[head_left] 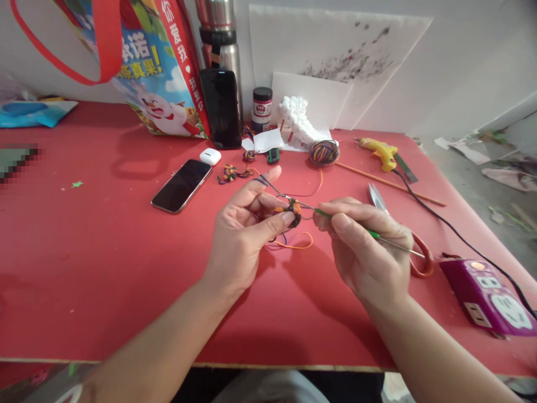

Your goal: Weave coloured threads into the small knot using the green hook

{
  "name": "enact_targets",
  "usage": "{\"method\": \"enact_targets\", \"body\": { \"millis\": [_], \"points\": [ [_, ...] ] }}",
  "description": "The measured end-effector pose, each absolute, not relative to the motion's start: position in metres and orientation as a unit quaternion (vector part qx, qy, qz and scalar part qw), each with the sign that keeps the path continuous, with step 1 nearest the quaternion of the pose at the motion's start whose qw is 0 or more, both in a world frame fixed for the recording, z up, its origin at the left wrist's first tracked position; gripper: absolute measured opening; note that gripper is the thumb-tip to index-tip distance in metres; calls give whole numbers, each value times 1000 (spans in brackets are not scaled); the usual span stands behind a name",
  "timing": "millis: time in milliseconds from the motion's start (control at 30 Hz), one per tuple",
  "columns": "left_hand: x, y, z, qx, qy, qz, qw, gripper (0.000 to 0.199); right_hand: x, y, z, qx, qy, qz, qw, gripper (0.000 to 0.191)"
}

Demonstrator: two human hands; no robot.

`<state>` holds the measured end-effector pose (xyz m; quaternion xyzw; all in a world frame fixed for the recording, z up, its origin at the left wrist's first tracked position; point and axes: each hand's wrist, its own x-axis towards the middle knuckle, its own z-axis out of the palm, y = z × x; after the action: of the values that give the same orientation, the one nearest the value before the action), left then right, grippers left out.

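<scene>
My left hand point(247, 224) pinches a small crocheted piece point(295, 215) in dark and orange yarn between thumb and fingers. A strand of dark yarn runs over its raised index finger. In my right hand point(369, 240) is a crochet hook point(323, 213) with a green grip, held like a pen. The hook's tip meets the top of the crocheted piece, with yarn along its shaft. An orange yarn loop point(310, 242) hangs below the piece. Behind my hands sits a multicoloured yarn ball point(324, 152), and another small crocheted piece point(230, 173) lies to its left.
On the red table point(104, 291) lie a phone point(182, 186), a white earbud case point(210, 156), scissors point(422, 257), a yellow glue gun point(380, 154) and a purple power strip point(490, 296). A gift bag point(159, 73), an upright phone point(221, 109) and a steel flask point(218, 22) stand behind.
</scene>
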<state>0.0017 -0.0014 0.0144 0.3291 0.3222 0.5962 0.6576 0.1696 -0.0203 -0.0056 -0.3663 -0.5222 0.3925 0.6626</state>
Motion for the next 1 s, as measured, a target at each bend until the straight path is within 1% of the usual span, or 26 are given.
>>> {"method": "enact_targets", "body": {
  "millis": [67,200,400,600,767,1000],
  "points": [
    [4,-2,15,313,328,596,663,42,169,-22,-7,-372,-524,392,659,15],
    [4,-2,16,321,321,591,667,37,169,-21,-8,-374,-524,394,656,12],
    [-1,2,15,334,305,588,671,35,172,-19,-7,-361,-534,408,646,14],
    [-2,3,15,330,332,588,660,41,172,-21,-7,-360,-549,404,637,14],
    [-3,4,16,341,328,598,647,38,169,-22,-9,-351,-578,390,625,19],
    [-2,4,19,355,325,600,639,36,168,-22,-7,-355,-553,407,635,16]
  ]
}}
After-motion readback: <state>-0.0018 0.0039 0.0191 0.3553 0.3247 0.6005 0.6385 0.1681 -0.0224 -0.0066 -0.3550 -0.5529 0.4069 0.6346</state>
